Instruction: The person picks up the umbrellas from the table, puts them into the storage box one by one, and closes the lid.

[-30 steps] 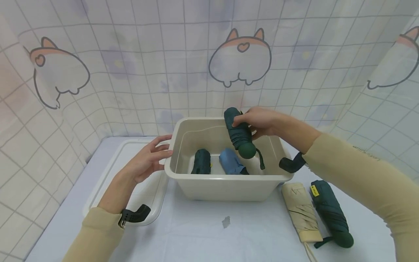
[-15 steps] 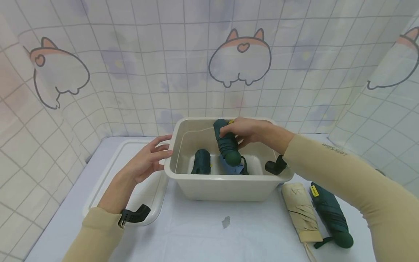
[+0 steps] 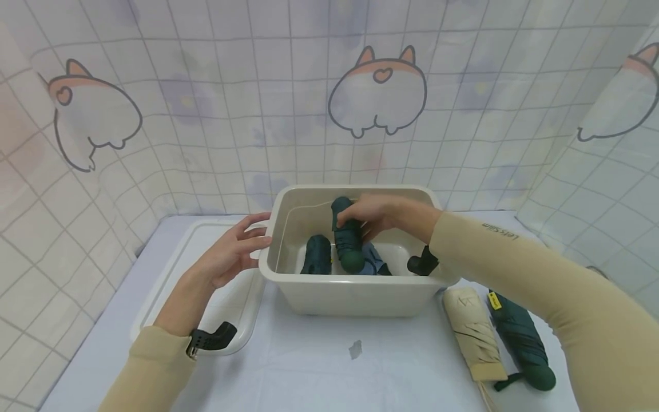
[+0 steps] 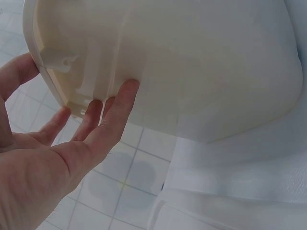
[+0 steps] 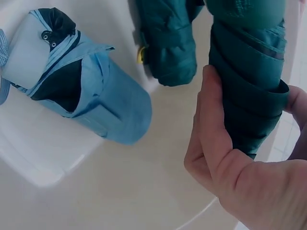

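Note:
My right hand (image 3: 374, 216) grips a folded dark green umbrella (image 3: 349, 243) inside a cream plastic bin (image 3: 355, 296), its rounded handle end toward me. In the right wrist view, fingers and thumb wrap either side of the rolled umbrella (image 5: 249, 86). Below lie a folded blue umbrella (image 5: 124, 105), partly covered in the head view, and another dark green umbrella (image 3: 316, 254) on the bin's left side. My left hand (image 3: 238, 252) touches the bin's left end, its fingers extended against the outer wall (image 4: 201, 72) and at the rim.
A beige folded umbrella (image 3: 473, 332) and another dark green one (image 3: 522, 335) lie on the white cloth right of the bin. A white lid (image 3: 226, 315) lies flat at left, under my left forearm. A tile-patterned curtain (image 3: 231, 114) hangs close behind the bin.
My right hand has moved left and down into the bin with the dark green umbrella, which now sits lower between the other two. My left hand has stayed in place.

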The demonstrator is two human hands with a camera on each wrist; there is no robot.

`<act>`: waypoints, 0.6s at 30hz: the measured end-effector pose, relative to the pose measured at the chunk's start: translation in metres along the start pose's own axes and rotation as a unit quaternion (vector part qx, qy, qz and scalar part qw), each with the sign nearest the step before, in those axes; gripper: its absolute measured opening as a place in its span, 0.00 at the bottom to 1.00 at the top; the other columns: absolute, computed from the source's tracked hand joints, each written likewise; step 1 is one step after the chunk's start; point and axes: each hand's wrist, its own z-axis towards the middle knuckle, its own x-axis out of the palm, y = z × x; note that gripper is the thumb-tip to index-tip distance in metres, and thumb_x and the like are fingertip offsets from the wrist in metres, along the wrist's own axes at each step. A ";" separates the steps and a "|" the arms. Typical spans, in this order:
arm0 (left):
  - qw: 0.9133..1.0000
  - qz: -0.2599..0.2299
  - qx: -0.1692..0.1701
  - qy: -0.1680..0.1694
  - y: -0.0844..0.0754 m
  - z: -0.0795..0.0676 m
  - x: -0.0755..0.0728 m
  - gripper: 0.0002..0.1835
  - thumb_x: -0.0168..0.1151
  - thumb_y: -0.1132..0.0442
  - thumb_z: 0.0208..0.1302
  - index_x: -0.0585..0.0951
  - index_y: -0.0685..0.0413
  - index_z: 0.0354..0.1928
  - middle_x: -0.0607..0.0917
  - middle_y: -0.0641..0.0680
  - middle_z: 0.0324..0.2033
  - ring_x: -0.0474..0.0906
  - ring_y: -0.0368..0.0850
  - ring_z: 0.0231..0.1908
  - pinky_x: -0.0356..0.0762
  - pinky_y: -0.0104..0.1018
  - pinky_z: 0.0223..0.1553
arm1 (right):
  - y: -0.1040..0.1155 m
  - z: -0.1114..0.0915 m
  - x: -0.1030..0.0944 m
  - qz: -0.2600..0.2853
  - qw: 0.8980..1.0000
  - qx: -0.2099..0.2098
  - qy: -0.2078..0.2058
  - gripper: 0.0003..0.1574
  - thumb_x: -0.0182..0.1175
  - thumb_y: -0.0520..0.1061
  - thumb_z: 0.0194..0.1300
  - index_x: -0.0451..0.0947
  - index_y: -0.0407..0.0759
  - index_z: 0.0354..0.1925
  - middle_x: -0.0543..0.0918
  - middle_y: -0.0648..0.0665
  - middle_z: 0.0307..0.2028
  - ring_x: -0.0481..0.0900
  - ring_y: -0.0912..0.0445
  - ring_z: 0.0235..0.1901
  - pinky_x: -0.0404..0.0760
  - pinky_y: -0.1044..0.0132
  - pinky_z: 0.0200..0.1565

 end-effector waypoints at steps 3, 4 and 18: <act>1.000 0.001 0.000 -0.003 0.000 0.000 0.000 0.35 0.58 0.67 0.75 0.56 0.53 0.78 0.69 0.65 0.68 0.78 0.51 0.57 0.83 0.47 0.49 | -0.001 0.001 0.003 0.000 1.000 0.002 0.003 0.44 0.64 0.46 0.68 0.58 0.25 0.70 0.70 0.26 0.64 0.78 0.32 0.58 0.84 0.47 0.50; 1.000 0.002 0.000 -0.003 0.001 0.000 0.000 0.35 0.58 0.66 0.75 0.56 0.53 0.78 0.69 0.65 0.68 0.78 0.51 0.57 0.83 0.48 0.49 | -0.001 0.002 0.003 0.000 1.000 0.002 0.004 0.43 0.64 0.46 0.68 0.58 0.25 0.70 0.71 0.26 0.63 0.79 0.32 0.57 0.84 0.48 0.50; 1.000 0.000 0.002 0.000 0.001 0.001 -0.002 0.36 0.58 0.67 0.74 0.55 0.53 0.78 0.69 0.65 0.68 0.78 0.51 0.57 0.84 0.48 0.48 | -0.002 0.001 0.002 0.043 0.999 0.023 0.024 0.46 0.63 0.42 0.71 0.51 0.31 0.75 0.64 0.21 0.68 0.75 0.33 0.62 0.83 0.47 0.51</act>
